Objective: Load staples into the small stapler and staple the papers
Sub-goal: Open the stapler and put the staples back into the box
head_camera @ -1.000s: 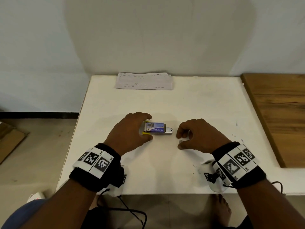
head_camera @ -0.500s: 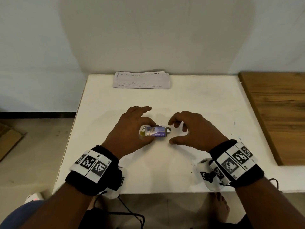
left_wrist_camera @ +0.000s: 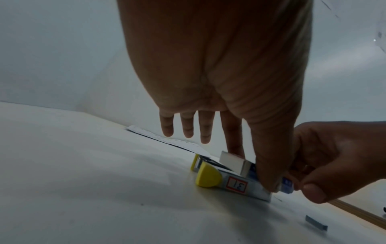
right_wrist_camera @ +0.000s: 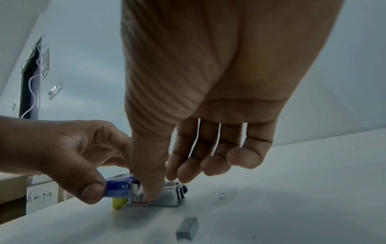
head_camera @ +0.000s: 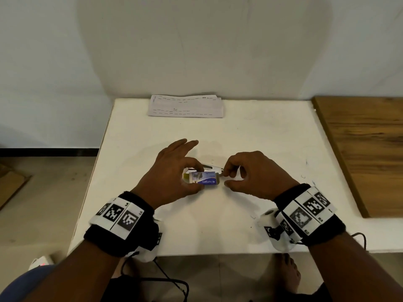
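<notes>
A small stapler (left_wrist_camera: pixel 236 184) with yellow plastic ends and a label reading 31 lies mid-table, with a blue and white staple box (head_camera: pixel 204 179) against it. My left hand (head_camera: pixel 198 176) pinches stapler and box between thumb and index finger, the other fingers held straight. My right hand (head_camera: pixel 226 177) pinches the stapler's metal right end (right_wrist_camera: pixel 180 194), thumb on its side and fingers curled over the top. A folded stack of papers (head_camera: pixel 185 106) lies at the table's far edge. A loose strip of staples (right_wrist_camera: pixel 186 229) lies on the table under my right wrist.
The white table (head_camera: pixel 239 219) meets a wall behind the papers. A wooden board (head_camera: pixel 366 149) adjoins it on the right. A few single bent staples (head_camera: pixel 303 176) lie scattered to the right of my right hand.
My right hand moved left from its own spot on the table onto the stapler's right end. My left hand's outer fingers have straightened and lifted, leaving thumb and index finger gripping.
</notes>
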